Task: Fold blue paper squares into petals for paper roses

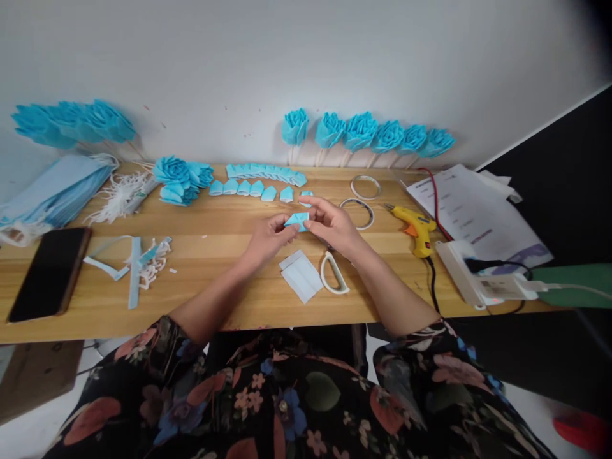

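Observation:
Both my hands meet over the middle of the wooden table (215,299). My left hand (268,237) and my right hand (331,223) pinch a small folded blue piece (297,220) between their fingertips, just above the tabletop. A row of similar folded blue petals (251,187) lies beyond my hands, with a second overlapped strip (265,172) behind it. White folded pieces (300,275) and scissors with a white handle (335,274) lie just below my hands.
Blue fabric roses (363,131) lean on the wall; more roses (179,177) lie left. A stack of blue masks (52,191), a black phone (50,273), cut strips (136,258), tape rings (366,187), a yellow glue gun (415,226), a power strip (478,280) and papers (471,210).

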### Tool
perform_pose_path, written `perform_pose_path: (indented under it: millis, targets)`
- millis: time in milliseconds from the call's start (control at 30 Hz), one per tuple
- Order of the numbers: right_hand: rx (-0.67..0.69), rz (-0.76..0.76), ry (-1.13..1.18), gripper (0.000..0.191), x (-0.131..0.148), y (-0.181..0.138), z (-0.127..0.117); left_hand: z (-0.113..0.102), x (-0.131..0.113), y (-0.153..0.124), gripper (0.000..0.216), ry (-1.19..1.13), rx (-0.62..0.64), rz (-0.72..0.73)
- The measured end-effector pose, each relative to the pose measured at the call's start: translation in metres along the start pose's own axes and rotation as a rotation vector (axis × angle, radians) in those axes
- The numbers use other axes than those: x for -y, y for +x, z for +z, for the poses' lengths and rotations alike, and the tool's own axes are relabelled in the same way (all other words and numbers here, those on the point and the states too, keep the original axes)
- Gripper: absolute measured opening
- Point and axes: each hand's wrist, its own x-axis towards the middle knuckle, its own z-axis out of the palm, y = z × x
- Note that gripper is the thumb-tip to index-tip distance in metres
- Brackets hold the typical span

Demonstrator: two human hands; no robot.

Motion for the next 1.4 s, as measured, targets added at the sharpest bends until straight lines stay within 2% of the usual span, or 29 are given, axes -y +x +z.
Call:
perform_pose_path:
  millis: [100,233,500,767,1200,1400]
  targets:
    - [-0.003,-0.019,-0.010,0.045,-0.003,0.001,0.002,-0.002,0.001,0.000,0.021,-0.004,0.025,0.007]
    - [-0.030,-0.032,-0.005,0.044,0.001,0.002,0.003,-0.005,0.004,0.001,0.027,-0.119,0.076,0.010]
    - [0.007,-0.036,-0.064,0.044,0.007,0.000,0.005,-0.007,0.004,0.007,0.026,-0.101,-0.040,0.089]
    - [0.030,-0.008,-0.062,0.047,0.008,0.000,0.001,-0.008,0.004,0.010,0.018,-0.107,-0.100,0.052]
    - [-0.039,0.051,-0.006,0.044,0.008,-0.001,0.001,-0.004,0.004,0.007,0.012,-0.013,-0.107,0.115]
    - [-0.050,0.033,-0.024,0.043,0.006,0.000,0.003,-0.006,-0.002,0.004,0.021,-0.046,-0.081,0.089]
